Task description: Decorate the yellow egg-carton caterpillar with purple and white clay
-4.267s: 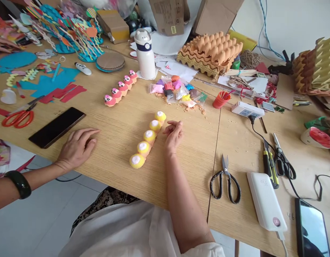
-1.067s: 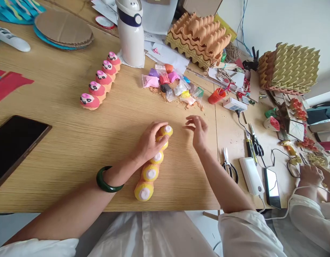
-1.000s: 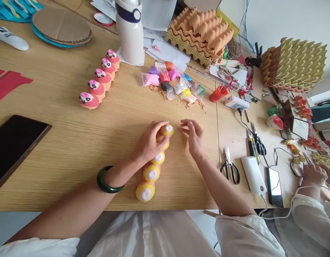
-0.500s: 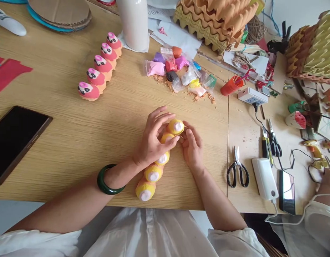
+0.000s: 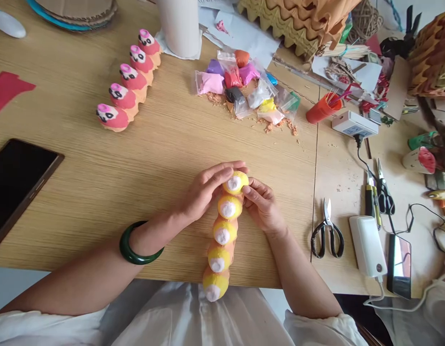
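Observation:
A row of yellow painted egg-carton cups (image 5: 224, 230) with white-pink tops lies on the wooden table (image 5: 99, 173), its near end hanging over the front edge. My left hand (image 5: 204, 190) curls round the far end from the left. My right hand (image 5: 262, 205) pinches the same end from the right, thumb against the top cup. Both hands grip the row's far cups. A green bangle (image 5: 130, 245) sits on my left wrist.
A pink cup row (image 5: 126, 84) lies at the back left, a black phone (image 5: 16, 180) at the left edge. Small clay bags (image 5: 246, 89) sit behind. Black scissors (image 5: 326, 233), a white power bank (image 5: 368, 245), a second phone (image 5: 399, 264) and a power strip (image 5: 354, 127) lie right.
The yellow row has turned and slid toward me, its near end now past the table edge. My right hand has closed on its far end, and my left hand has shifted up to the top cup.

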Demonstrator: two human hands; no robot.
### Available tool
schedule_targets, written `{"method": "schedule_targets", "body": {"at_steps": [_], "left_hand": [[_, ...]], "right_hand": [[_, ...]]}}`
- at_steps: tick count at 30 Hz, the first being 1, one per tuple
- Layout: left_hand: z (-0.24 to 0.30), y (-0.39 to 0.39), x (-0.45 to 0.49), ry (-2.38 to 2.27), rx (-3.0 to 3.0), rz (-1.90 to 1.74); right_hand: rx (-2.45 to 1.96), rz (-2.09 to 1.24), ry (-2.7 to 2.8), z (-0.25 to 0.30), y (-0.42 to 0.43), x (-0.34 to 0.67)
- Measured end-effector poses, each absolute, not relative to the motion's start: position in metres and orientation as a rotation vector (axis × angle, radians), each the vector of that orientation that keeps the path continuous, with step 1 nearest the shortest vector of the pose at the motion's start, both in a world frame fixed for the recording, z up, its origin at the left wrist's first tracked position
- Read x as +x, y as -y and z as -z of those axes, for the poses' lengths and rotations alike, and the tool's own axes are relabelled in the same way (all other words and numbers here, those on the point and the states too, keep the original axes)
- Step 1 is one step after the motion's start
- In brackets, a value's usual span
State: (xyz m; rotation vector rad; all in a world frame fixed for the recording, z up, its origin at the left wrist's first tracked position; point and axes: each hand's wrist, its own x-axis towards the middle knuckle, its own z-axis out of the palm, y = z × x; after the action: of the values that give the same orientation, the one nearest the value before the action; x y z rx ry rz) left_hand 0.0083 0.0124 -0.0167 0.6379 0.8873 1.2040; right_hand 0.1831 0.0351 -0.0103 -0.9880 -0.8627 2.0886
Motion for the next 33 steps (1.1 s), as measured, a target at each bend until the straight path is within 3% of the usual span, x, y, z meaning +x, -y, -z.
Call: {"method": "schedule_targets", "body": {"at_steps": [33], "left_hand": [[0.0152, -0.0112, 0.0067, -0.854, 0.838, -1.212]], "right_hand": [[-1.044, -2.002, 0.871, 0.0086, -0.0327, 0.1786]]}}
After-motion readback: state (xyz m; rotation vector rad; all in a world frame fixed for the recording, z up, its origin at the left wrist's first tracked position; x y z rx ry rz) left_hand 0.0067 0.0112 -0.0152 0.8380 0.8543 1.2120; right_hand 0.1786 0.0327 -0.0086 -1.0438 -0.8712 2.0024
